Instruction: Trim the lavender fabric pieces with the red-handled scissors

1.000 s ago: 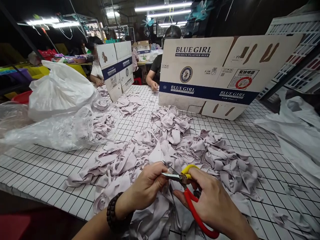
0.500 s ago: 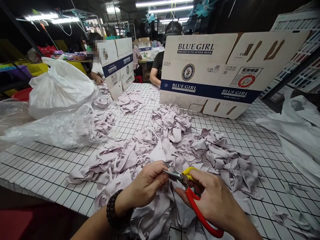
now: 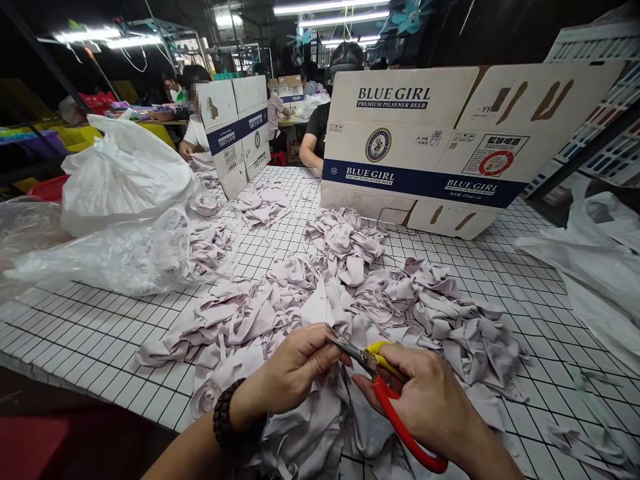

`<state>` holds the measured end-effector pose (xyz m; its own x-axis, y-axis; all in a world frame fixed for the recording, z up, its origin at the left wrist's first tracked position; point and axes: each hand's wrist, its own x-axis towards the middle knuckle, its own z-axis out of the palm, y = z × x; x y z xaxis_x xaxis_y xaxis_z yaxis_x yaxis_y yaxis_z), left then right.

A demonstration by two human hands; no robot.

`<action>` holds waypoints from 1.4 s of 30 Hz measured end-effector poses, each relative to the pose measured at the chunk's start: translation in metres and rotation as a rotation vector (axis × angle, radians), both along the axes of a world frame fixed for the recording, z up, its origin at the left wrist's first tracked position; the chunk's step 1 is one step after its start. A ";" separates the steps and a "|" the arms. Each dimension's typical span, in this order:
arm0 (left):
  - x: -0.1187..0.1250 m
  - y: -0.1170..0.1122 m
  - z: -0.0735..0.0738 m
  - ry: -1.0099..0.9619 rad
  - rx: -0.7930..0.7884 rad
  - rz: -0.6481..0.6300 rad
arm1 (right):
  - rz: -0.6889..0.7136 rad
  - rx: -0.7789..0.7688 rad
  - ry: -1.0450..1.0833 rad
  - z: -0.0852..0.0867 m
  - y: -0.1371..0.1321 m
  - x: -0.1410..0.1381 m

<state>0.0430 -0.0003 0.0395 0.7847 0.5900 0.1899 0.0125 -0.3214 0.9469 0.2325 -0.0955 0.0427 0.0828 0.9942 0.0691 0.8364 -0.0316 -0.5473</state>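
Narrowing over the last second: the blades of the scissors [image 3: 369, 362], plainly parted before, lay nearly together, tips right by the fingers of the left hand [image 3: 297, 367]; touching or not, could not tell. Read as the closing end of a cutting stroke, though no loose snip could be made out. Left hand pinched thumb to finger on a cloth piece [image 3: 341, 388], mostly hidden, held between the two hands over the heap. Right hand [image 3: 433, 393] wrapped round the yellow and red handles. Cloth heap [image 3: 250, 310] looked unchanged, spread across the gridded worktop [image 3: 110, 363]. Beyond it stood a large printed box [image 3: 405, 143]; white plastic bag [image 3: 127, 177] off to the left. Behind a smaller box [image 3: 237, 133], a co-worker's hand [image 3: 187, 148] had shifted leftward.
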 end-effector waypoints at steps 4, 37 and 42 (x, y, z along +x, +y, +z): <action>0.000 -0.001 0.001 -0.007 -0.105 0.000 | -0.013 -0.020 0.102 -0.003 0.001 0.002; -0.084 0.050 -0.021 0.111 -0.015 0.654 | -0.413 -0.036 0.805 -0.086 0.040 -0.022; -0.092 0.035 0.001 0.201 -0.049 0.403 | -0.309 -0.028 0.916 -0.083 0.070 -0.027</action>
